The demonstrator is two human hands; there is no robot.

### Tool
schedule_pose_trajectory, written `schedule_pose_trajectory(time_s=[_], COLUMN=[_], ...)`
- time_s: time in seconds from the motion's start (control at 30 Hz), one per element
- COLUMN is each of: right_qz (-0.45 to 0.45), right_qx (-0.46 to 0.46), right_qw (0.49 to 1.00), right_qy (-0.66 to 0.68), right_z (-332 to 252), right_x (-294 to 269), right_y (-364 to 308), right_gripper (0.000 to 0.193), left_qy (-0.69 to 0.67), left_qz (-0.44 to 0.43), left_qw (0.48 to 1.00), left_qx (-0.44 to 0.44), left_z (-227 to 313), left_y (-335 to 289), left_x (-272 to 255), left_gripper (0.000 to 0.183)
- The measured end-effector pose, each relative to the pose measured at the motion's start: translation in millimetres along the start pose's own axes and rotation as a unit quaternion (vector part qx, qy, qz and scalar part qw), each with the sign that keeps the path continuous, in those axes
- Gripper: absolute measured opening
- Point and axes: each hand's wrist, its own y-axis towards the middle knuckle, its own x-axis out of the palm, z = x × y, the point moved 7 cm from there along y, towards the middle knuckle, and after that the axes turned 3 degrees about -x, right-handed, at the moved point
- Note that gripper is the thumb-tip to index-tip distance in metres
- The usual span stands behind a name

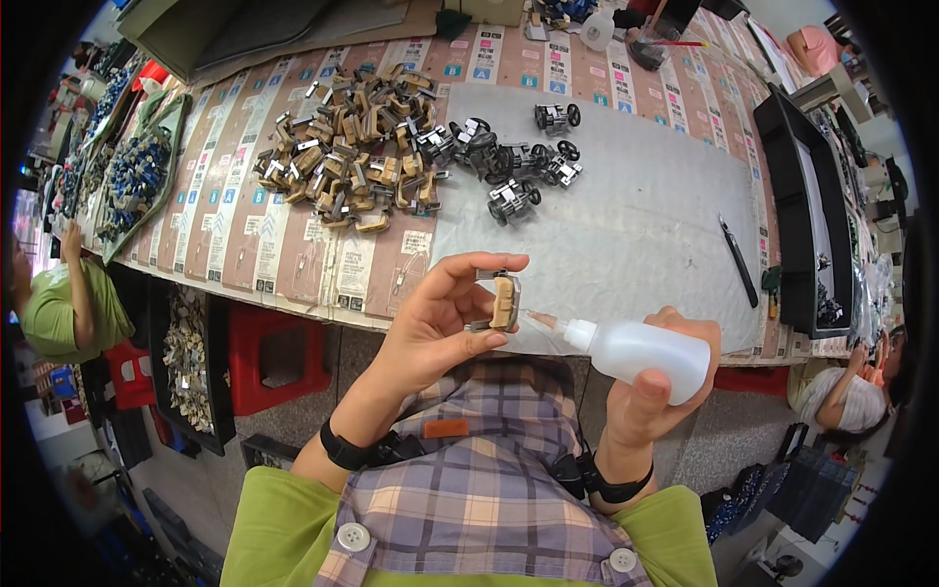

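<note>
Between the thumb and fingers of my left hand is a small tan and grey plastic part, held upright over the table's near edge. My right hand is wrapped round a white squeeze bottle lying almost level. The bottle's thin nozzle tip points left, close to the part; whether it touches cannot be made out. Beyond my left hand lies a heap of similar tan and grey parts. Several small silver and black wheeled assemblies sit right of that heap on a grey sheet.
A black pair of tweezers lies on the sheet's right side. Past it stands a long black tray. A clear bottle is at the far edge. Red stools stand below left, and other people sit at both sides.
</note>
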Motion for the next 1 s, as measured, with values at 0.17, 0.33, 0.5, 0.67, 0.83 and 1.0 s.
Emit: schedule_pose_trajectory(time_s=[0.17, 0.33, 0.5, 0.67, 0.83, 1.0], right_qz=[-0.013, -0.023, -0.021, -0.028, -0.033, -0.051], right_qx=[0.003, -0.004, -0.011, -0.022, -0.042, -0.044], right_qw=[0.999, 0.997, 0.997, 0.998, 0.997, 0.996], right_qy=[0.043, 0.077, 0.067, 0.059, 0.055, 0.056], right_z=[5.6, 7.4, 7.2, 8.0, 4.7, 4.0], right_x=[-1.1, -0.6, 0.5, 0.4, 1.6, 2.1], right_y=[-0.7, -0.9, 0.6, 0.8, 1.3, 0.0], right_gripper=[0.048, 0.046, 0.044, 0.044, 0.043, 0.041], left_qy=[-0.007, -0.009, -0.006, -0.001, 0.015, 0.021], left_qz=[0.030, 0.022, 0.022, 0.025, 0.001, 0.021], left_qw=[0.999, 1.000, 1.000, 1.000, 1.000, 1.000], left_qx=[-0.012, -0.014, -0.013, -0.015, 0.004, -0.002], left_z=[-1.8, -2.5, -3.3, -3.1, -1.8, -2.1], left_y=[0.8, 1.4, 1.9, 1.0, 1.4, 0.9], left_x=[-2.1, -1.9, -3.0, -4.4, -2.3, -4.5], left_gripper=[0.058, 0.058, 0.058, 0.058, 0.053, 0.056])
